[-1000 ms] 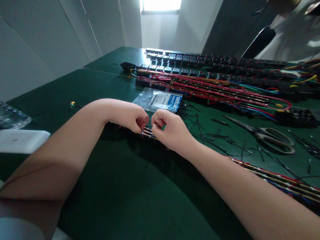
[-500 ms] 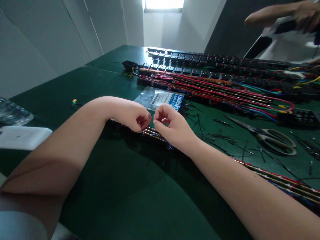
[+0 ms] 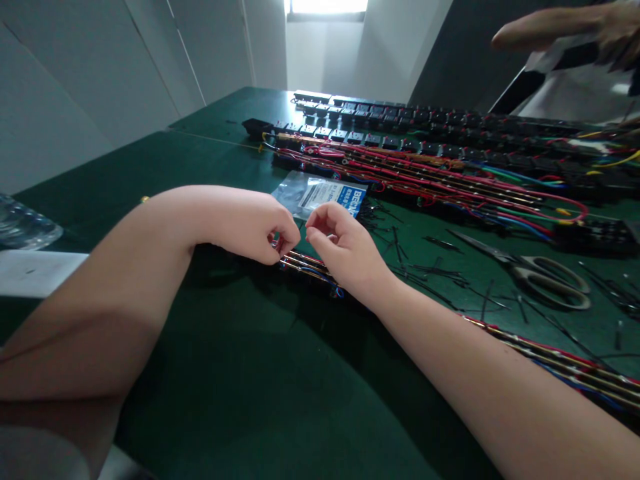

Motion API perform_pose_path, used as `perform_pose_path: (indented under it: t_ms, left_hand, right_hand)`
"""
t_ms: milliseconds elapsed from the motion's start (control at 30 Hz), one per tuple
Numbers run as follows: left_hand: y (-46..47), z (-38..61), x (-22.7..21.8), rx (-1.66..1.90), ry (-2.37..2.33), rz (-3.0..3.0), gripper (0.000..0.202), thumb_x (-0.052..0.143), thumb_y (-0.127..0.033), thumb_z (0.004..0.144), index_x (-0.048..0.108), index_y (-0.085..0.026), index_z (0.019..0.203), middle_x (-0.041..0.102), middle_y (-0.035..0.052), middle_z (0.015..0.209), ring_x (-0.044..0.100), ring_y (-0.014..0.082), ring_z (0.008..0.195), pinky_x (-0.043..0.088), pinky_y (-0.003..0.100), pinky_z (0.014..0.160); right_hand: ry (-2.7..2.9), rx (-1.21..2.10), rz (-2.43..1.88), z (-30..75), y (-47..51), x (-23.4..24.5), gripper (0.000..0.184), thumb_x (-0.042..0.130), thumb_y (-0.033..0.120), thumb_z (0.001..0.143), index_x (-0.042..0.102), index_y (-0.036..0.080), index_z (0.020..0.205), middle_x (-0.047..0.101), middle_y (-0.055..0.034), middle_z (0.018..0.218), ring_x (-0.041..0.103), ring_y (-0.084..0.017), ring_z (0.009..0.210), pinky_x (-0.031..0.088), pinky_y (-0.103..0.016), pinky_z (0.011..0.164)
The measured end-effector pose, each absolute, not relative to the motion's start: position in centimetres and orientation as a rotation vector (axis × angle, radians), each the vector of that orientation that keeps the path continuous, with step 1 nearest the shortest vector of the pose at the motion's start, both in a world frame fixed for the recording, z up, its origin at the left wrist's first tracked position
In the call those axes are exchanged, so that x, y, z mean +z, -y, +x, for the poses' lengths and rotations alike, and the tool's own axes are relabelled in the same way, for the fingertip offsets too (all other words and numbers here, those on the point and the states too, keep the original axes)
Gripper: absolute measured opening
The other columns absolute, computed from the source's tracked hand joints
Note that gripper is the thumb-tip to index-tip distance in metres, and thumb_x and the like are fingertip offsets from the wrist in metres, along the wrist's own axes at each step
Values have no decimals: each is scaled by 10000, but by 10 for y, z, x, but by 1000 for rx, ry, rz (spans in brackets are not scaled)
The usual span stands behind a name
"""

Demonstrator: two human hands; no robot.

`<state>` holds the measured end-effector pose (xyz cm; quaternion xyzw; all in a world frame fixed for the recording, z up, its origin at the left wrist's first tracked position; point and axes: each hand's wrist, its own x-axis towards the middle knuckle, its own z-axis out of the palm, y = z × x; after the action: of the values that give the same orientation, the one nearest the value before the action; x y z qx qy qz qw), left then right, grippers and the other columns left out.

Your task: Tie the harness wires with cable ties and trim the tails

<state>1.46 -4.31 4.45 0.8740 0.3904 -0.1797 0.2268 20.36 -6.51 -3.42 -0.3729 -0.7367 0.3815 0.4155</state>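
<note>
My left hand (image 3: 255, 227) and my right hand (image 3: 345, 250) meet fingertip to fingertip over a long wire bundle (image 3: 313, 265) that lies across the green table (image 3: 250, 373). Both hands are curled in a pinch just above the bundle. What the fingers pinch is too small to make out. The bundle of red, blue and brown wires runs on under my right forearm and out to the right (image 3: 565, 360). A clear plastic bag with a blue label (image 3: 320, 193) lies right behind my hands.
Scissors (image 3: 540, 277) lie at the right among several cut black cable ties (image 3: 430, 273). Rows of black switch blocks with red wiring (image 3: 425, 160) fill the table's far side. A white box (image 3: 35, 273) sits at left. Another person's arm (image 3: 560, 27) reaches in at top right.
My hands have stayed together over the bundle, with the right fingers uncurling slightly. The other person's arm came into view at top right.
</note>
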Motion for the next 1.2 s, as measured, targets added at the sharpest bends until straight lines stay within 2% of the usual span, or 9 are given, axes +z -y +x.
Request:
perform_pose_path:
  t_ms: [333, 533, 800, 933, 1200]
  left_hand:
    - [47, 17, 46, -578, -1182, 2259, 175, 567, -266, 760, 734, -255, 710, 657, -12, 628, 512, 126, 539, 337, 278, 569]
    - [52, 24, 51, -618, -1218, 2204, 191, 536, -221, 757, 699, -235, 659, 672, -11, 640, 580, 129, 570, 375, 260, 593]
    - [52, 25, 49, -632, -1242, 2223, 158, 581, -234, 727, 727, -233, 666, 700, -17, 633, 566, 111, 548, 363, 240, 568]
    - [49, 21, 42, -628, -1259, 2228, 158, 600, -281, 729, 753, -253, 705, 706, -19, 631, 571, 115, 539, 355, 248, 553]
    - [56, 30, 43, -667, -1271, 2352, 153, 587, -226, 693, 724, -241, 628, 666, -11, 579, 510, 125, 483, 322, 295, 530]
  right_hand:
    - [1863, 962, -949, 204, 64, -33, 56, 528, 150, 815, 528, 201, 839, 534, 19, 793, 506, -131, 745, 400, -286, 709]
    - [1891, 969, -939, 203, 65, -33, 41, 527, 158, 819, 540, 196, 828, 550, 13, 797, 523, -134, 754, 406, -289, 718]
    - [1972, 1015, -952, 202, 63, -38, 39, 522, 193, 823, 558, 199, 837, 561, 21, 748, 514, -131, 699, 395, -281, 661]
    - [1996, 997, -989, 202, 63, -41, 47, 525, 196, 815, 567, 199, 836, 569, 22, 733, 517, -131, 685, 381, -279, 633]
    - [2008, 989, -1020, 201, 62, -40, 56, 530, 197, 809, 581, 192, 830, 592, 16, 729, 529, -131, 673, 385, -276, 614]
